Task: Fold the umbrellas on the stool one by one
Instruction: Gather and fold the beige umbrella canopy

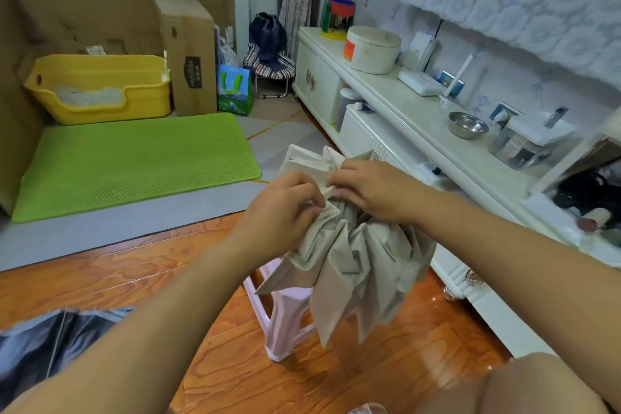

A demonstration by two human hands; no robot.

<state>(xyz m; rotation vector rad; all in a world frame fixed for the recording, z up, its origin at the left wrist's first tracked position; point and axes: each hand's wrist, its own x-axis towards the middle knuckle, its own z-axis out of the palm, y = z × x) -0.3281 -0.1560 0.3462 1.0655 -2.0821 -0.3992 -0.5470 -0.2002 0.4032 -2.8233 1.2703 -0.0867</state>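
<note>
A beige umbrella point(356, 265) hangs collapsed in front of me, its loose fabric flaps drooping over a pale pink plastic stool point(285, 319). My left hand point(285, 202) pinches a fold of the beige fabric near the top of the bundle. My right hand point(373, 191) grips the canopy just beside it, fingers curled into the cloth. The umbrella's shaft and handle are hidden by the fabric. A dark grey umbrella point(50, 339) lies partly open at the lower left on the floor.
A white cabinet point(403, 101) runs along the right with a steel bowl point(467, 124), a round pot point(373, 49) and small devices. A green mat point(134, 161), a yellow bin point(100, 87) and cardboard boxes point(191, 57) stand at the back left. My knee point(537, 386) shows at the lower right.
</note>
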